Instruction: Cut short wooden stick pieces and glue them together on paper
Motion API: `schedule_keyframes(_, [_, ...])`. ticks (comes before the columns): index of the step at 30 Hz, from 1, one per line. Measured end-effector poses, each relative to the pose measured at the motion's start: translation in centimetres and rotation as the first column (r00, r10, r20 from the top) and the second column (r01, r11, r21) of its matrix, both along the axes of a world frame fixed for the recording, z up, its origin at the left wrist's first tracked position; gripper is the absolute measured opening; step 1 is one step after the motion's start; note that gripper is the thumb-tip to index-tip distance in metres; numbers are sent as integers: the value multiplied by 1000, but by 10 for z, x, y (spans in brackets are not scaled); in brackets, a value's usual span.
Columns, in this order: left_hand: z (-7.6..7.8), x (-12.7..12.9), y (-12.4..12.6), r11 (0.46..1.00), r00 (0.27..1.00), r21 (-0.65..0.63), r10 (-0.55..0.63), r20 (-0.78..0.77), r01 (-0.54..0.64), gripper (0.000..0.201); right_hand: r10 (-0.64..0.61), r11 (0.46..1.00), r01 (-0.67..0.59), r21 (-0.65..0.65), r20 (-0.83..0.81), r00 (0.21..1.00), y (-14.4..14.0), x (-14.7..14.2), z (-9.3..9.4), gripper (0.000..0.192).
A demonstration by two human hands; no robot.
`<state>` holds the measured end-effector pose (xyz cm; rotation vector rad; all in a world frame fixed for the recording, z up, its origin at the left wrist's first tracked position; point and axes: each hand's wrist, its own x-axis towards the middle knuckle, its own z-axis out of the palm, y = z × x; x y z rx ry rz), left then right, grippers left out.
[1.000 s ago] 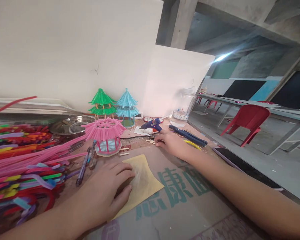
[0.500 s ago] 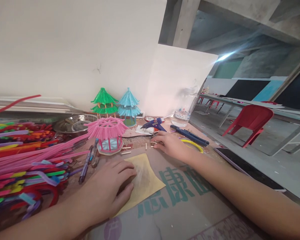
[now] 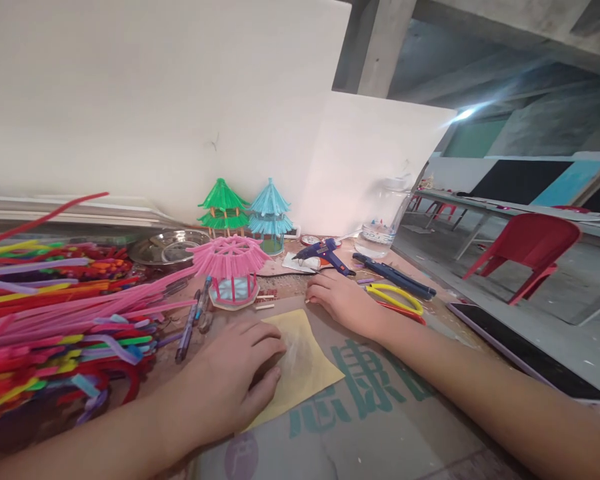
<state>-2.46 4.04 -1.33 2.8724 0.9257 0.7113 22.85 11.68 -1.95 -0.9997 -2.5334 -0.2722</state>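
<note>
My left hand [image 3: 233,373] lies palm down across the left part of a yellow sheet of sandpaper [image 3: 305,360], its greyish middle showing. The fingers are loosely bent, the thumb apart, and nothing shows in them. Beyond the sheet, my right hand [image 3: 343,303] reaches to the board with fingers curled down. The end of a small wooden stick [image 3: 308,301] peeks out at its fingertips; the rest is hidden. More short wooden sticks [image 3: 265,307] lie left of that hand, in front of a pink pipe-cleaner pavilion [image 3: 230,267].
A green pavilion [image 3: 223,203] and a blue one [image 3: 270,210] stand behind. Near my right hand are a glue gun [image 3: 325,253], yellow-handled pliers [image 3: 397,293] and a dark blue tool [image 3: 395,275]. Pipe cleaners [image 3: 70,320] cover the left; a phone [image 3: 520,347] lies right.
My right hand has drawn slightly back and left, over a small stick that lay in the open before. The view has turned left a little. My left hand stays on the sandpaper.
</note>
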Motion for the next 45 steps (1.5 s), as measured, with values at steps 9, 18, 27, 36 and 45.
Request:
schedule_keyframes(9, [-2, -1, 0, 999, 1000, -42, -8, 1, 8, 20, -169, 616, -521, -591, -745, 645, -27, -20, 24, 20])
schedule_keyframes(18, [-1, 0, 1, 996, 1000, -81, -25, -17, 24, 23, -230, 405, -677, -614, -786, 575, -48, -35, 27, 35])
schedule_keyframes(27, [1, 2, 2, 993, 999, -111, -32, -20, 30, 26, -313, 331, -744, -581, -811, 494, -56, -39, 21, 35])
schedule_keyframes(36, [-4, -3, 8, 993, 936, -108, 74, 343, -39, 18, -308, 332, -686, -648, -762, 570, -64, -49, 13, 41])
schedule_keyframes(45, [11, -1, -11, 996, 930, 11, -91, 355, 93, 18, -314, 440, -625, -645, -763, 565, -69, -54, 12, 42])
